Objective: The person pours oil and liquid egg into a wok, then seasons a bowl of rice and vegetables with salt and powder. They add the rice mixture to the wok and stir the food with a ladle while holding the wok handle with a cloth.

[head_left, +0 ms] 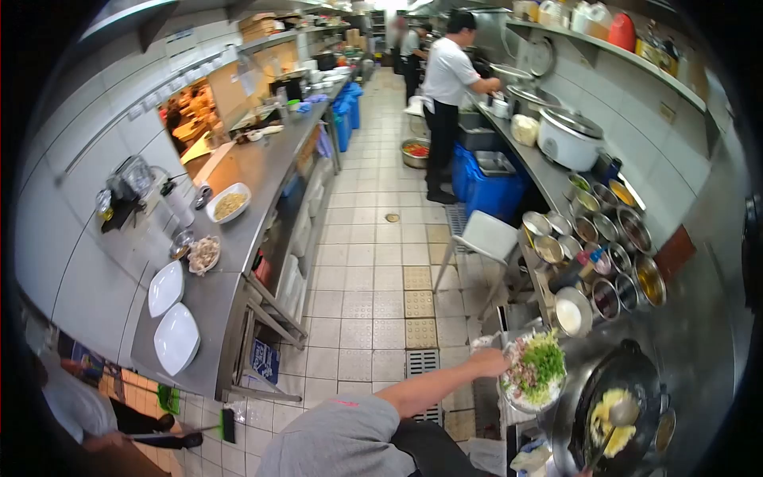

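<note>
Green chopped ingredients (533, 367) (pink-flecked)

Head-worn view, facing forward, downward (fisheye)

Gry short-slv shirt (338, 437), pink mk (344, 403)

The person's left forearm (439, 385), bare, extends rightward; the left hand (489, 364) is gripping, palm concealed.
</note>
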Demonstrator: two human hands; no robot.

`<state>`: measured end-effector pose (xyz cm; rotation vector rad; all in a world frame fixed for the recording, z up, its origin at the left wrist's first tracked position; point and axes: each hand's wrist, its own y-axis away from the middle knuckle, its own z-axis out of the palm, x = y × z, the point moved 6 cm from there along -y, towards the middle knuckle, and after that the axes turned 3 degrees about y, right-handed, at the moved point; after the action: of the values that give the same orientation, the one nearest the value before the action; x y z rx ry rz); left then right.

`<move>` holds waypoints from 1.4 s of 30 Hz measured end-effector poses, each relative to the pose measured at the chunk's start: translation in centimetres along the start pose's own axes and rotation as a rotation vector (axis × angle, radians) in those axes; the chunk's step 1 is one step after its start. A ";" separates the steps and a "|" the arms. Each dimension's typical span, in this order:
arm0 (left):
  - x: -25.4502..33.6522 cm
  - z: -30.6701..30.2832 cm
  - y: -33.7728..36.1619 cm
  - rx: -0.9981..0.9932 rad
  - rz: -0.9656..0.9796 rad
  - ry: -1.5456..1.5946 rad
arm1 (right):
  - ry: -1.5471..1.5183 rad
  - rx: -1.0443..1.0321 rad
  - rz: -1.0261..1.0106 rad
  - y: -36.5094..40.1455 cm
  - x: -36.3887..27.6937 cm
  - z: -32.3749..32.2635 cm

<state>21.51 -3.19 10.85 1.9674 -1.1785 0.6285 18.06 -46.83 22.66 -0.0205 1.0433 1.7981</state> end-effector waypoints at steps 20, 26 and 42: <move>-1.4 2.0 -3.1 -0.023 0.028 -0.057 | 0.525 0.369 -0.441 -2.0 4.0 -0.5; -3.9 3.3 -4.5 -0.066 -0.060 0.148 | 0.043 -0.179 -0.038 -0.7 1.2 0.2; -3.2 3.1 -4.4 -0.096 -0.048 0.154 | 0.783 0.222 -0.604 -5.5 -5.0 -1.7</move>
<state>24.10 -2.62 5.16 1.8272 -1.0453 0.6742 23.94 -51.06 20.37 -0.8673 1.5615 1.1046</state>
